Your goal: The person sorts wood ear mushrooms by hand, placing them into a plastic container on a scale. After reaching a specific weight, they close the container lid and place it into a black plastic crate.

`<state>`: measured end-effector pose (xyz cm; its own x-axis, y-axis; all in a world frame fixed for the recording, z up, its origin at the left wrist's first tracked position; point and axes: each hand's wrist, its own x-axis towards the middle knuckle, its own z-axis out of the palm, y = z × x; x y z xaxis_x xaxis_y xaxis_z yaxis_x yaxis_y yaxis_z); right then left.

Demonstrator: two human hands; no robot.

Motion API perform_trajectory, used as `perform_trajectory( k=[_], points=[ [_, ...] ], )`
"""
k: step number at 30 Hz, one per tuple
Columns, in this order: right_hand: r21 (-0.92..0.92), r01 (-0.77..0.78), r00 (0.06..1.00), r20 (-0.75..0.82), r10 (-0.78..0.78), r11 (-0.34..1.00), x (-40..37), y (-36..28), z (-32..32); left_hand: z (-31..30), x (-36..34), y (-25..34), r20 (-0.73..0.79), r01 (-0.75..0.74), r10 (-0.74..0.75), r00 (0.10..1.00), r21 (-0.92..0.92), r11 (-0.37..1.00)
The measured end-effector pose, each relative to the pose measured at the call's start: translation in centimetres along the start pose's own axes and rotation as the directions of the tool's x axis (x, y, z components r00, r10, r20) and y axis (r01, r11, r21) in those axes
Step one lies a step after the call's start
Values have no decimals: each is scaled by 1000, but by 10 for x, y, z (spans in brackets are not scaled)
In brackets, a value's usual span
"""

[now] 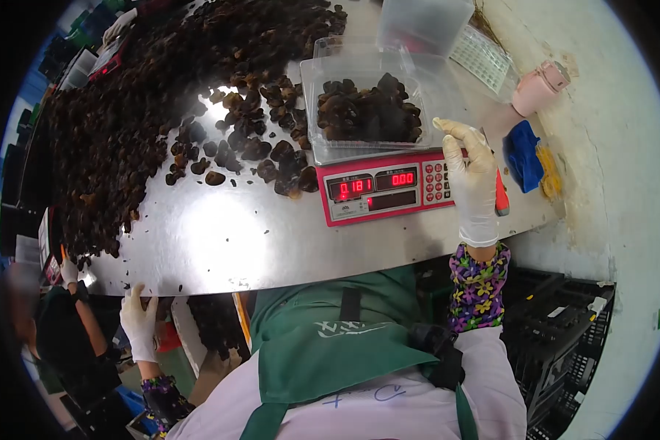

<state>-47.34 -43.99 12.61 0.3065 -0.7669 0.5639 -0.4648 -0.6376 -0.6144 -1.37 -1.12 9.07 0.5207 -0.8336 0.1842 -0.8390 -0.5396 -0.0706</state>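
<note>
My right hand (472, 187), in a white glove, hovers beside the right end of a red digital scale (370, 213), fingers loosely curved and apart with nothing seen between them. On the scale's pan rests a clear plastic box (312, 110) holding a heap of dark wood ear mushrooms (370, 110). The lit red display reads 0.181 and 0.00. At the table's front edge, far to the left, my left hand (138, 323) is gloved too, its fingers spread and holding nothing. Loose wood ears (231, 147) lie between the big pile and the scale.
A large mound of wood ears (117, 139) covers the left of the metal table (220, 235). Behind the scale stand stacked clear boxes (425, 26). A pink bottle (541, 88) and a blue bag (523, 155) lie near the right wall. Co-workers' gloved hands (68, 270) show at left.
</note>
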Motion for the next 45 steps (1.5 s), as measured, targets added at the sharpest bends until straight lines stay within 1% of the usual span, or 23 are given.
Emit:
perform_trajectory(
  k=[2,3,4,7,10,12,15,19,21,22,24,25,27,28,30,32,33,34,36,38,40,42,45],
  points=[
    [18,9,1000,-2,-9,1000,5,0,2,3,18,15,2,5,-5,1000,-48,999],
    [33,12,1000,-7,-11,999,9,1,3,2,34,40,55,50,-33,998,-336,941],
    [33,26,1000,-12,-26,999,13,5,4,1,52,65,110,98,-40,993,-593,799],
    [240,-143,989,58,133,960,36,22,9,3,108,142,172,104,101,980,-872,478],
    [482,-311,950,138,279,819,68,38,15,-6,153,227,223,190,262,939,-971,146],
    [611,-594,793,336,507,524,87,52,19,-18,174,275,322,325,308,895,-945,44],
    [612,-682,714,438,546,401,111,67,34,4,188,331,219,244,319,922,-969,-39],
    [605,-775,588,582,561,185,137,82,50,2,195,358,212,201,226,951,-977,73],
    [619,-783,547,639,540,61,147,85,52,1,200,359,290,309,222,931,-949,-55],
    [623,-780,550,637,540,60,146,86,48,-1,200,358,287,306,225,931,-951,-52],
    [699,-673,726,561,397,242,143,84,38,-6,202,356,378,405,205,903,-908,-108],
    [699,-672,727,561,396,244,137,73,32,-5,204,353,377,403,205,903,-908,-109],
    [474,-429,887,384,258,769,110,47,15,-3,209,345,480,545,280,831,-802,-245],
    [473,-429,886,384,258,769,93,36,10,-6,210,345,480,546,281,831,-801,-246],
    [75,40,976,209,-55,996,53,14,6,-14,212,345,496,549,280,822,-819,-163],
    [-22,-428,877,230,422,903,18,2,13,1,215,348,473,534,305,826,-830,-158],
    [172,-615,761,384,522,770,11,15,17,12,220,348,480,556,334,811,-810,-188],
    [170,-619,761,373,531,767,6,14,15,16,223,347,482,576,365,797,-788,-216],
    [393,-719,694,445,565,574,-7,8,13,17,218,342,467,595,419,779,-762,-256],
    [518,-695,715,432,549,498,-23,11,14,14,201,337,385,500,423,820,-842,-203],
    [514,-628,778,404,481,584,-37,5,13,-5,180,333,355,451,420,835,-880,-153],
    [457,-672,740,396,543,583,-47,-7,7,-20,160,330,208,301,410,888,-937,-178],
    [495,-470,880,197,433,731,-65,-19,-9,-22,136,327,116,254,471,874,-937,-240]
  ],
)
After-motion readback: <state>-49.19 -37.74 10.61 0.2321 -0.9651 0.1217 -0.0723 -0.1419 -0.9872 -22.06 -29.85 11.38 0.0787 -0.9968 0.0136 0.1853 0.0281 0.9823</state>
